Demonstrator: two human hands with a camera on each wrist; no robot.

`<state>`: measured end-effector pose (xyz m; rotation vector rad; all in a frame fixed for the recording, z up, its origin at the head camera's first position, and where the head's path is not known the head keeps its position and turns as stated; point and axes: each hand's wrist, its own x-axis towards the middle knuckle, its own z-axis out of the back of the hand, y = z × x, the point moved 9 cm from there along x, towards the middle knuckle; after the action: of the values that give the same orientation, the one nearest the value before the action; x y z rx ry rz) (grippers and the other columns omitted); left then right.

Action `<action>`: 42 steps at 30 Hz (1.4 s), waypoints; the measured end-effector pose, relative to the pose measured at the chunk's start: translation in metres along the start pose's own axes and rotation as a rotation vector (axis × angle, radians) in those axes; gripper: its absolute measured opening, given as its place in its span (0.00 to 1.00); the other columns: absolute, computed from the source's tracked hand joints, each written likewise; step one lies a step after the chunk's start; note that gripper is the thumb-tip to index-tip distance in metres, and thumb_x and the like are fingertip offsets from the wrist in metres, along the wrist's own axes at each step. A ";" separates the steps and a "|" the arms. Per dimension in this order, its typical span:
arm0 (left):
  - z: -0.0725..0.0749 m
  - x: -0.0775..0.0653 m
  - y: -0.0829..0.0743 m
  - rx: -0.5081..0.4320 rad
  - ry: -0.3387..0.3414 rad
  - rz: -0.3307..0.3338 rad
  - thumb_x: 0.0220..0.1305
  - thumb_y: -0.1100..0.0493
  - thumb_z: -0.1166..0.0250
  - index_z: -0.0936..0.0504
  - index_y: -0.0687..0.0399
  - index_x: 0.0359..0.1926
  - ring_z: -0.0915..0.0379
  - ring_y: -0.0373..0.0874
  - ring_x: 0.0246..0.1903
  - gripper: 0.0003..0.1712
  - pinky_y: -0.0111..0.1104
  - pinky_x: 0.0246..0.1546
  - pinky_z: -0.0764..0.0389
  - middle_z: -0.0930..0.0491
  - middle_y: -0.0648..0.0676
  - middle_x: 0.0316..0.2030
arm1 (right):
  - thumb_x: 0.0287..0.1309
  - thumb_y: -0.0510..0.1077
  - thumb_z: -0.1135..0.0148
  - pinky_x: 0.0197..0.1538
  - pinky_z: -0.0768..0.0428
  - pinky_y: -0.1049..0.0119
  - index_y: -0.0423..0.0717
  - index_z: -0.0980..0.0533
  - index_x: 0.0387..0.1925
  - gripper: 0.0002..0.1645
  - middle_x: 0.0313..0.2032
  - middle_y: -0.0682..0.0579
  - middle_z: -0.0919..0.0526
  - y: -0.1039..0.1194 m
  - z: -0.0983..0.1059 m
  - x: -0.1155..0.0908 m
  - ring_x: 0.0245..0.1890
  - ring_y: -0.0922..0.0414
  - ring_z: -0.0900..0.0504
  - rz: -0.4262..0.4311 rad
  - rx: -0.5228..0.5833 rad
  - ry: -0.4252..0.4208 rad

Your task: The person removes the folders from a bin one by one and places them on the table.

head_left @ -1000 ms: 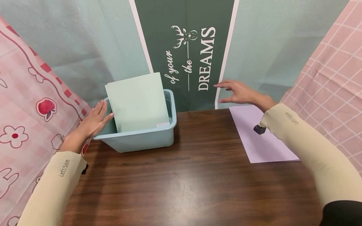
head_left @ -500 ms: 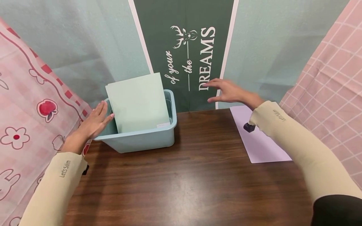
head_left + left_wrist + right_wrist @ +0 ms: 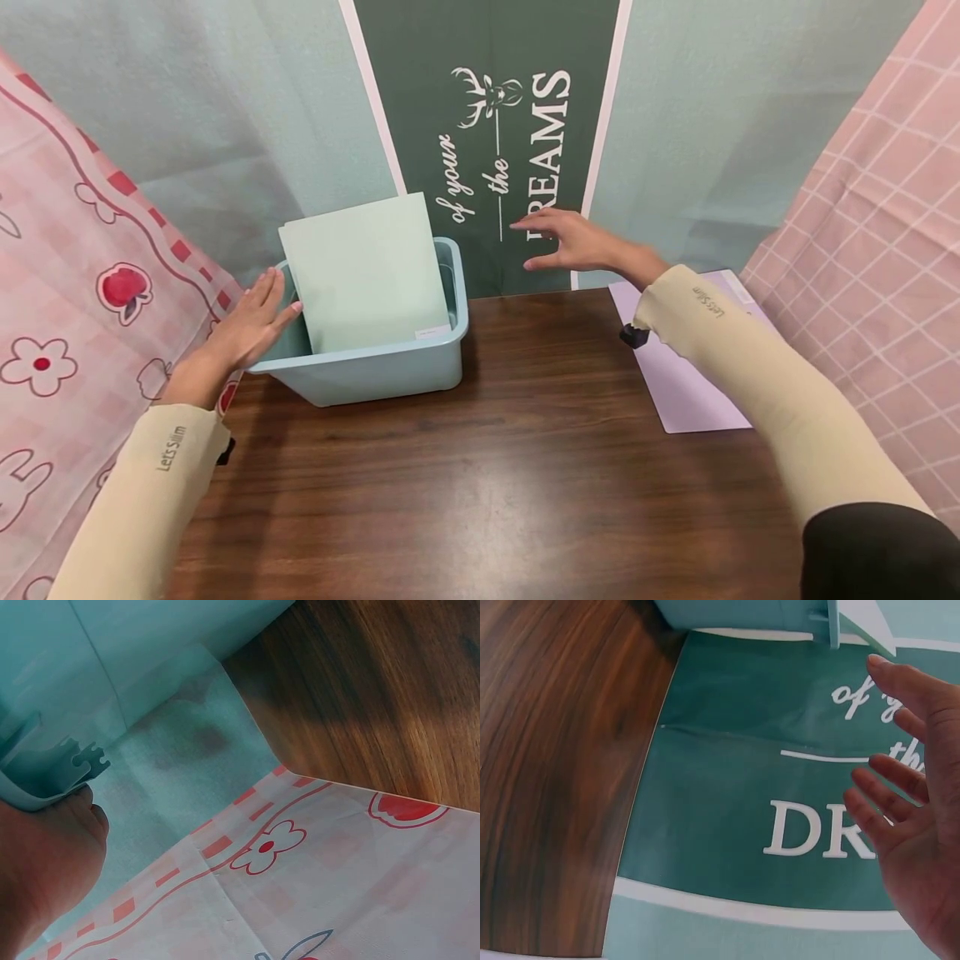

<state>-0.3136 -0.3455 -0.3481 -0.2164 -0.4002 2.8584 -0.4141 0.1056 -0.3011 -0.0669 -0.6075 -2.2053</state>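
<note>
A pale blue plastic bin [image 3: 382, 375] stands at the back left of the table, and pale green folders [image 3: 367, 275] lean upright inside it, a small white label near the front one's lower corner. My left hand [image 3: 251, 321] rests at the bin's left rim, fingers straight and thumb toward the folders; in the left wrist view the hand [image 3: 64, 862] meets the rim from below. My right hand [image 3: 573, 242] is in the air right of the bin, holding nothing, its fingers spread apart from the thumb. The right wrist view shows its palm [image 3: 930, 855] and loosely bent fingers.
A purple folder [image 3: 690, 383] lies flat on the wooden table [image 3: 480, 500] at the right, partly under my right forearm. A green cloth with lettering [image 3: 495, 150] hangs behind. Pink patterned cloths [image 3: 60, 292] close off both sides.
My right hand has moved left through the air, away from the purple folder and toward the bin, uncovering the folder's white label. The left hand and bin have stayed in place.
</note>
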 end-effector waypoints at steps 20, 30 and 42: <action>0.000 -0.002 0.000 -0.010 0.005 0.008 0.85 0.35 0.66 0.75 0.66 0.82 0.82 0.66 0.82 0.49 0.58 0.80 0.75 0.80 0.69 0.82 | 0.63 0.49 0.24 0.71 0.23 0.51 0.47 0.25 0.73 0.39 0.70 0.45 0.25 0.033 -0.027 0.044 0.70 0.46 0.26 -0.003 0.213 -0.005; 0.000 -0.002 0.000 -0.004 0.001 0.008 0.86 0.36 0.66 0.74 0.67 0.82 0.81 0.67 0.82 0.49 0.60 0.80 0.72 0.79 0.69 0.82 | 0.63 0.46 0.24 0.73 0.26 0.55 0.45 0.26 0.73 0.39 0.71 0.43 0.26 0.042 -0.041 0.067 0.73 0.43 0.28 -0.010 0.340 -0.014; -0.001 -0.001 0.002 -0.012 0.000 0.007 0.86 0.36 0.66 0.75 0.67 0.82 0.83 0.65 0.82 0.49 0.58 0.80 0.75 0.80 0.69 0.82 | 0.66 0.48 0.26 0.74 0.27 0.54 0.47 0.28 0.76 0.39 0.74 0.45 0.29 0.046 -0.052 0.084 0.75 0.46 0.29 -0.051 0.447 -0.017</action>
<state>-0.3131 -0.3475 -0.3493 -0.2210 -0.4176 2.8632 -0.4270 -0.0022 -0.3075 0.1638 -1.1064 -2.0681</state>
